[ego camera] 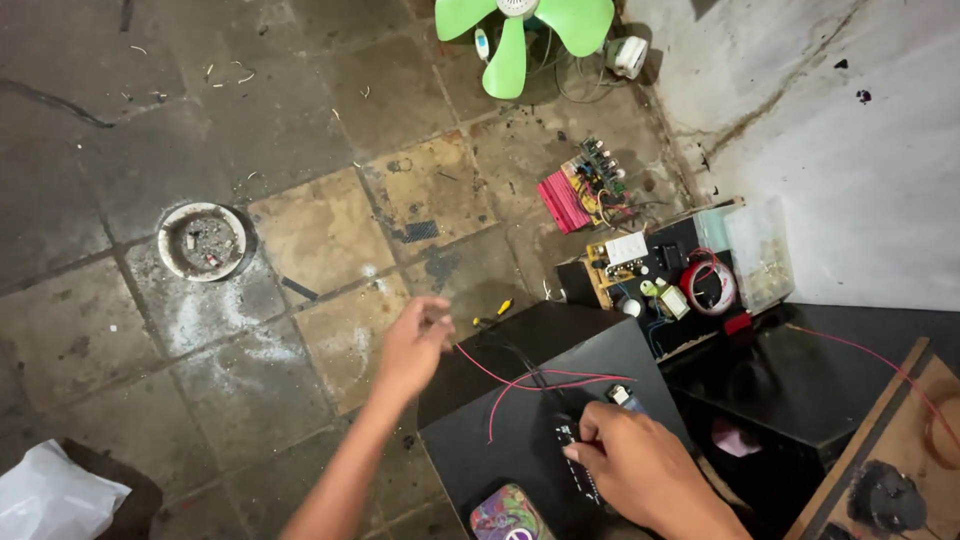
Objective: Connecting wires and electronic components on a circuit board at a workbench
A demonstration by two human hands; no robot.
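red wire [520,382] between both hands

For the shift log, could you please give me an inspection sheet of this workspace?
Surface: stained tiled floor; black box serves as the worktop.
Job's things: red wires; small black board on the box.
Clutter: round ashtray, green fan, circuit boards, white bag.
Hands: left hand pinches the wire ends; right hand rests on the board.
Cables: red and black wires across the box top.
Surroundings: scuffed white wall.
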